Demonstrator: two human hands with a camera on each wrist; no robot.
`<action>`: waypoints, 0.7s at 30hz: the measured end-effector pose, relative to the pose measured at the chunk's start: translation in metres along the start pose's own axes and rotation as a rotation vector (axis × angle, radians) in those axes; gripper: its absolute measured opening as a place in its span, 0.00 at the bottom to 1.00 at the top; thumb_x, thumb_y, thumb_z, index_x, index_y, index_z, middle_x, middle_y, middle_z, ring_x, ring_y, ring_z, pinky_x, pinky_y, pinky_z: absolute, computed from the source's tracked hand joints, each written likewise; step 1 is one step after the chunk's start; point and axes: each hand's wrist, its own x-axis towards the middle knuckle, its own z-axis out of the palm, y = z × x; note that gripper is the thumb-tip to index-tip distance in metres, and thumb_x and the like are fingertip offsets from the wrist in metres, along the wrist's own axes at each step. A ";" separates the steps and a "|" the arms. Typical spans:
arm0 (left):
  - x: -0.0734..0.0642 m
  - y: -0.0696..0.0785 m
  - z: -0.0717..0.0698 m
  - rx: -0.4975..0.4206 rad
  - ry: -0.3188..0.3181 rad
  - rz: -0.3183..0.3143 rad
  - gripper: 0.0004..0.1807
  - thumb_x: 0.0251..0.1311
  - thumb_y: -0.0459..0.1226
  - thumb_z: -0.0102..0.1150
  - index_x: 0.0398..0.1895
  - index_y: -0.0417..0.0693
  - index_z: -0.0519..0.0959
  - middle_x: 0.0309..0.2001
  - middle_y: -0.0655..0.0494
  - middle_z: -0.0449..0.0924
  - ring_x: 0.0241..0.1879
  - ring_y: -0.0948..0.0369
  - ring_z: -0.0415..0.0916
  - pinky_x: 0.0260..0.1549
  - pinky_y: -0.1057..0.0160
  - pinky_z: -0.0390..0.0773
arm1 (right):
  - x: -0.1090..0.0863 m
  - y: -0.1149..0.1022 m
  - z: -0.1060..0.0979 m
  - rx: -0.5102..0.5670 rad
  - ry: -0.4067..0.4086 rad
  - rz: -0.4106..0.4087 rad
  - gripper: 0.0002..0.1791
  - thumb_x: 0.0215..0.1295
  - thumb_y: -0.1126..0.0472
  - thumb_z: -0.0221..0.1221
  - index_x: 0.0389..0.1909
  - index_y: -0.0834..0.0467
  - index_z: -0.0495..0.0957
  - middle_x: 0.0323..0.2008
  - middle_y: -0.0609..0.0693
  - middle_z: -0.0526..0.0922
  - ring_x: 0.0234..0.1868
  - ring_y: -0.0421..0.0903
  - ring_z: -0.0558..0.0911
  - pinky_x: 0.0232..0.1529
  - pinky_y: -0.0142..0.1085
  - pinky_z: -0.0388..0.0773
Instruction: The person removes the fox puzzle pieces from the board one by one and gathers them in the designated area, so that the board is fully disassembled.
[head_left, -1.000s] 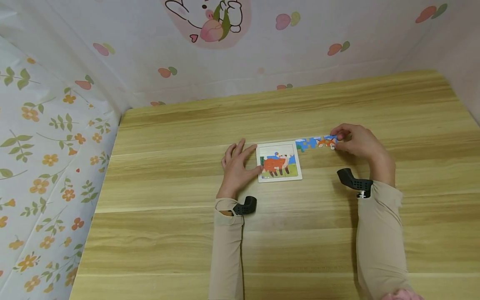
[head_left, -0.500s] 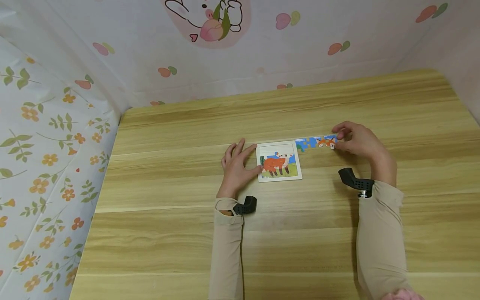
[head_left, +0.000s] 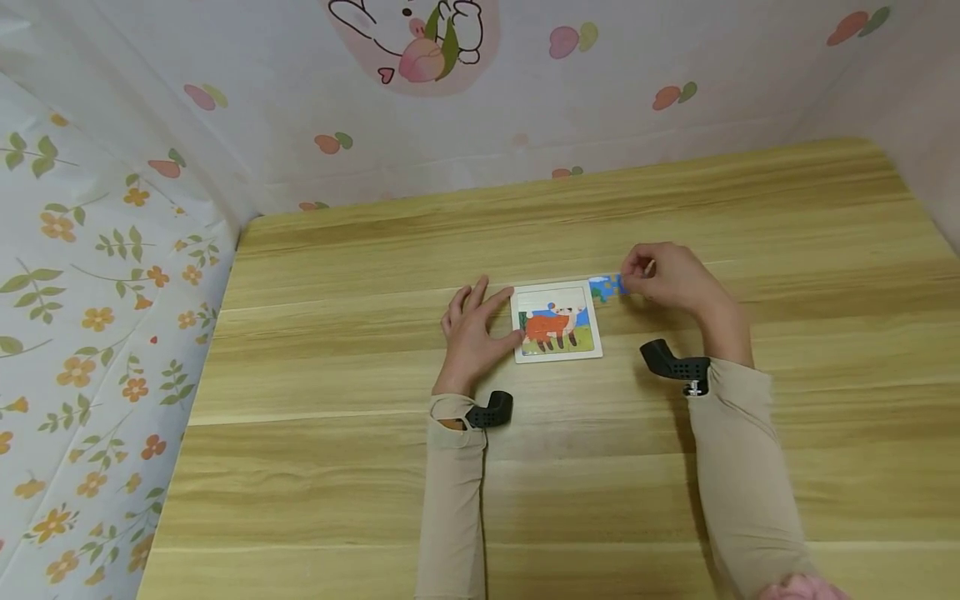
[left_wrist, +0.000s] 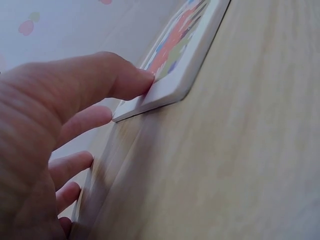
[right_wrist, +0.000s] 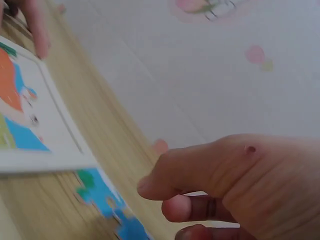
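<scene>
A square puzzle tray (head_left: 558, 359) with a white rim holds a part-filled picture of a red-and-white animal; a pale strip shows along its top. My left hand (head_left: 472, 337) lies at its left side, fingers spread, the thumb (left_wrist: 137, 82) pressing the rim and the index fingertip at the upper corner. Blue puzzle pieces (head_left: 602, 288) with green and white parts lie in a row off the tray's upper right corner. Over this row is my right hand (head_left: 675, 279), thumb and fingers bent, with a gap between them and no piece visible there in the right wrist view.
The wood-grain table (head_left: 337, 350) extends widely around the tray. A white printed cloth (head_left: 480, 133) hangs behind its far edge, and a flowered cloth (head_left: 97, 317) hangs on the left. Each wrist carries a black camera mount (head_left: 667, 362).
My right hand has moved left along the row from its right end. It now covers the orange-eared pieces that showed before. The left hand and tray stay in place.
</scene>
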 end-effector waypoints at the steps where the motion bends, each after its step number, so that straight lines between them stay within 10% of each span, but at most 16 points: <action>1: 0.000 0.000 0.000 -0.001 0.000 0.000 0.33 0.48 0.43 0.66 0.62 0.57 0.72 0.71 0.52 0.50 0.68 0.50 0.40 0.60 0.44 0.41 | 0.002 -0.005 0.003 -0.005 -0.021 -0.017 0.04 0.57 0.65 0.57 0.32 0.63 0.75 0.27 0.53 0.73 0.28 0.49 0.70 0.26 0.36 0.65; 21: 0.001 -0.001 -0.001 0.023 -0.027 0.001 0.34 0.48 0.45 0.66 0.62 0.57 0.71 0.72 0.51 0.49 0.69 0.50 0.39 0.60 0.44 0.41 | 0.016 -0.069 0.066 -0.100 -0.307 -0.187 0.14 0.53 0.68 0.61 0.41 0.64 0.75 0.27 0.51 0.73 0.28 0.47 0.70 0.32 0.39 0.68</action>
